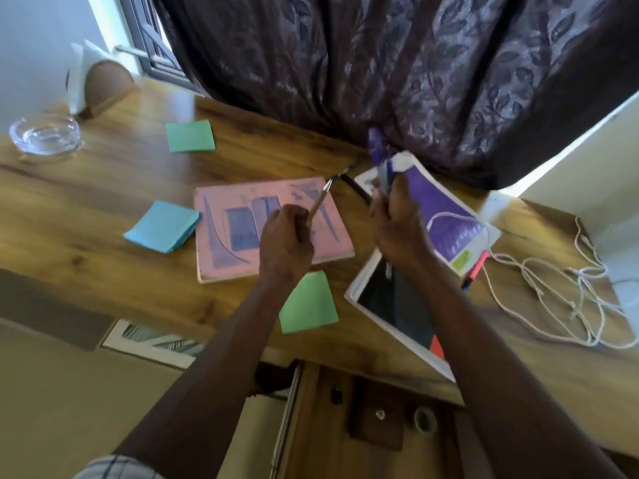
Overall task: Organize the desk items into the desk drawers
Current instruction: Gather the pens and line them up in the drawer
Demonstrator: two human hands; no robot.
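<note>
A pen (320,202) was pinched in the left hand (287,243), a pen bundle (383,171) clutched in the right hand (397,229), presumably for the drawer (328,444)

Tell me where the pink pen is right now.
Head view, right side: the pink pen lies on the desk at the purple booklet's near corner, between the tablet and the white cable.

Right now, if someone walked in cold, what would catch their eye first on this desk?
Both hands over the desk's middle: the left hand grips a pen above the pink notebook, the right hand holds what looks like a bunch of pens beside the purple book. A white cable lies tangled at the right, and a drawer stands open below.
</note>
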